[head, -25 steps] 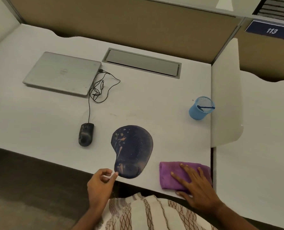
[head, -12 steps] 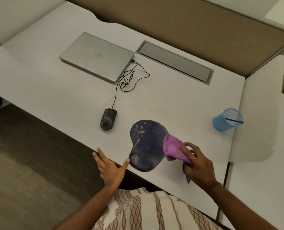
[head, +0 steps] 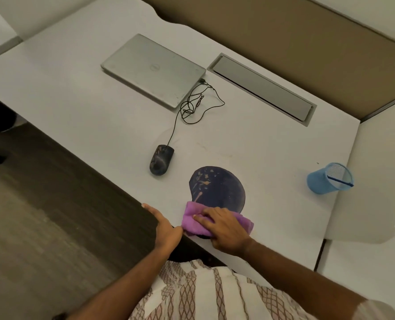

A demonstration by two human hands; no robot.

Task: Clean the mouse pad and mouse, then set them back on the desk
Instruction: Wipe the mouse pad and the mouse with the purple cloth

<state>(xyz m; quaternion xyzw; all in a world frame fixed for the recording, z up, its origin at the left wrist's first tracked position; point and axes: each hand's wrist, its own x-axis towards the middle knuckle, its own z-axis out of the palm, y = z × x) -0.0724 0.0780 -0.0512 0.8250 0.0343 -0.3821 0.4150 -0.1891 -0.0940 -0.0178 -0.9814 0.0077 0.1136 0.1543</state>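
Note:
A dark blue mouse pad point(head: 217, 188) with pale specks lies near the front edge of the white desk point(head: 81, 95). A purple cloth point(head: 193, 221) covers its near end, and my right hand point(head: 224, 227) presses flat on the cloth. My left hand point(head: 165, 227) rests on the desk's front edge just left of the cloth, fingers apart, holding nothing. A dark wired mouse point(head: 161, 162) sits to the pad's upper left, its cable running back to the laptop.
A closed silver laptop point(head: 152, 69) lies at the back, with the mouse cable point(head: 196, 105) coiled beside it. A grey cable hatch point(head: 261, 88) is set in the desk. A blue mesh pen cup point(head: 330, 179) stands right, near a white divider point(head: 374, 181).
My right hand lifted the purple cloth from the desk's right and brought it down onto the pad's near end. My left hand moved to the desk edge beside it.

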